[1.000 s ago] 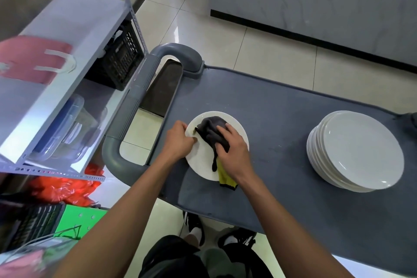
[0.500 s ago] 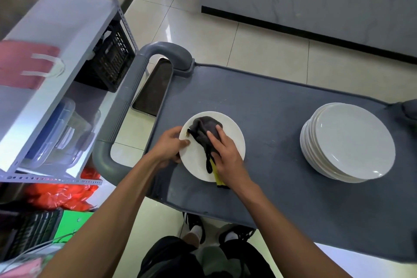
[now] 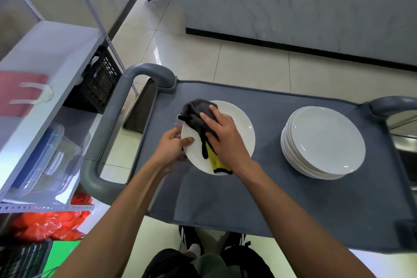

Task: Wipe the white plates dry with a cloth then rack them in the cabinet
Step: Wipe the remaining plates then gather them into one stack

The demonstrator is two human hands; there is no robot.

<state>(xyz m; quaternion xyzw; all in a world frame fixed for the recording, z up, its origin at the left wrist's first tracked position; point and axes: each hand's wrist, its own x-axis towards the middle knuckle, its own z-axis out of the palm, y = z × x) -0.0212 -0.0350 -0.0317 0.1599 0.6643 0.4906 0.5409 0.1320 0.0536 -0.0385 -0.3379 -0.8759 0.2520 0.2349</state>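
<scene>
Right hand (image 3: 225, 136) lies flat on the cloth (image 3: 198, 113), with the fingers stretched and spread, and it presses the cloth down on the white plate (image 3: 239, 124). I see the cloth is dark grey on the top part and yellow with a black edge near the wrist; one corner of it goes a little over the far left rim of the plate. My left hand (image 3: 172, 148) grasps the left rim of the same plate: the thumb is on top of the rim and the other fingers are curled under it. The plate looks a little lifted on that side, but I cannot tell this for sure.

The plate is on the grey mat of the cart (image 3: 259, 198), in the left half of it. Well apart to the right, on the same mat, the stack of white plates (image 3: 322, 142) stands, and no hand touches it.

At the left end of the cart I see the grey handle (image 3: 106, 142). Beside it is a metal shelf (image 3: 52, 56) with a red bag (image 3: 20, 93) on top, a black crate (image 3: 99, 81) behind, a clear plastic box (image 3: 42, 165) on the lower level and an orange plastic bag (image 3: 49, 223) below. The floor (image 3: 248, 67) has light tiles.
</scene>
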